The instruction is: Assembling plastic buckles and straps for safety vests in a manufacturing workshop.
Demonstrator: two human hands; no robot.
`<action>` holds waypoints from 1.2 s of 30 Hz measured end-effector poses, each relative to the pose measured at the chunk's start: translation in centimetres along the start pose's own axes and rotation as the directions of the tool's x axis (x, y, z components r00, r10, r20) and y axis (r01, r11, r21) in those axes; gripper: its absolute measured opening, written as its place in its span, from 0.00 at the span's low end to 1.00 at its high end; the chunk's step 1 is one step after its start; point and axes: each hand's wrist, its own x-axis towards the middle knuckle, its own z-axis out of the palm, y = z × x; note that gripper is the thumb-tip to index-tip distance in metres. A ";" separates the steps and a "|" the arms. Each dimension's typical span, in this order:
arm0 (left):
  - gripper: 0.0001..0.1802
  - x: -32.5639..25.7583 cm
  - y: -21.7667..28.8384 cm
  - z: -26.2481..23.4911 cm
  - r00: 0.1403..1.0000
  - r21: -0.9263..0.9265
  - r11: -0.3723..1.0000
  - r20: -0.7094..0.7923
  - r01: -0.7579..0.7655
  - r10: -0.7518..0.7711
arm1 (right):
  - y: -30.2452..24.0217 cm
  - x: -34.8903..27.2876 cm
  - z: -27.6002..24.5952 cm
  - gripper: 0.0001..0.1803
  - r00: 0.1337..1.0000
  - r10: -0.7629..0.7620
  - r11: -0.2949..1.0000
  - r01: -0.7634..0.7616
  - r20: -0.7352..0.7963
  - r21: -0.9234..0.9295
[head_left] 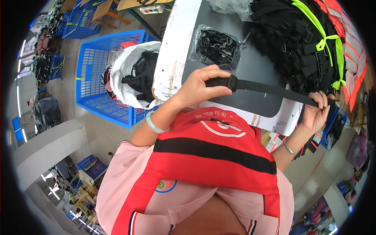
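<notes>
A black webbing strap (270, 91) is stretched between my two hands above the near part of the table. My left hand (205, 84) is closed on its left end, thumb below and fingers above, right beside a black plastic buckle (232, 83) threaded on the strap. At the other end, my right hand (316, 111) pinches the webbing close to its tip. Just beyond my left hand lies a clear plastic bag of small black buckles (219, 47). A large heap of black straps with buckles (290, 43) fills the right side of the table.
The table has a white border and a dark grey mat (250, 102). Bright yellow-green ties (323, 41) bind the heap, beside orange and grey strips (354, 51). Left of the table, a blue plastic crate (92, 96) holds a white sack (124, 84) with black straps inside.
</notes>
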 end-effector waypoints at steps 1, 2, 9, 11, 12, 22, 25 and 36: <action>0.18 0.1 -0.1 -0.1 0.998 0.074 0.996 0.042 -0.059 0.056 | -0.4 -0.2 -0.1 0.06 1.000 -0.010 0.993 0.007 -0.024 -0.115; 0.19 0.1 -0.1 -0.1 0.990 0.144 0.982 0.089 -0.121 0.109 | -0.5 -0.4 -0.2 0.06 0.999 -0.023 0.974 0.012 -0.047 -0.228; 0.17 0.8 1.1 1.4 0.967 0.315 0.914 0.049 -0.254 0.251 | 12.4 -3.1 3.0 0.10 0.956 0.274 0.038 -0.120 -0.105 -0.992; 0.18 0.7 1.8 1.2 0.981 0.374 0.908 0.106 -0.188 0.160 | 12.9 -3.1 3.4 0.11 0.935 0.329 -0.028 -0.134 -0.135 -0.991; 0.18 0.6 1.7 1.1 0.982 0.374 0.909 0.102 -0.184 0.157 | 13.0 -3.0 3.8 0.12 0.927 0.347 -0.063 -0.129 -0.143 -0.990; 0.18 0.4 0.2 1.0 0.997 0.203 0.976 0.025 -0.075 0.072 | 14.8 -3.6 2.8 0.09 0.952 0.298 0.249 -0.143 -0.065 -0.958; 0.18 0.3 -0.3 0.6 0.992 -0.080 0.989 -0.011 0.121 -0.122 | 13.3 -2.8 3.1 0.17 0.870 0.484 -0.058 -0.074 -0.093 -0.996; 0.15 0.2 -0.2 0.6 0.979 -0.050 0.981 0.091 0.188 -0.183 | 13.5 -2.8 3.6 0.15 0.870 0.490 -0.153 0.026 -0.053 -0.988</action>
